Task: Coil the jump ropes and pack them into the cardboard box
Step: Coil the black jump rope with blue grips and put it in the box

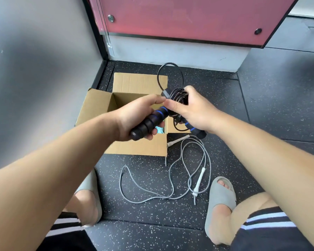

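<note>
Holding the black jump rope (178,96) just above the open cardboard box (140,147), with most of the thin cord already bunched into tight turns. Gripping one blue-ringed foam handle (149,122) in the left hand (134,116), fingers curled right round it, butt end pointing back toward the knees. Wrapping the right hand (192,107) round the bundle of turns and the second handle (196,131), thumb tip meeting the left fingertips. Leaving one wide loose loop (169,63) arching up past the box's far flap, so apparently not yet done winding. To finish well: draw that last loop in to match the other turns, keep the right-hand squeeze firm so the springy cord cannot pop open, bring both handles side by side, then lower the bundle flat into the box rather than dropping it. Probably worth tucking the loop under a turn, given how wire-like cord tends to unwind. Inside the box, below the left handle, something teal (159,130); cannot tell what. Beyond that, on the speckled floor (261,105): the grey jump rope (199,179), lying uncoiled between two grey slippers (221,196), one white handle (178,140) just beside the box's near corner, waiting for the same treatment.
</note>
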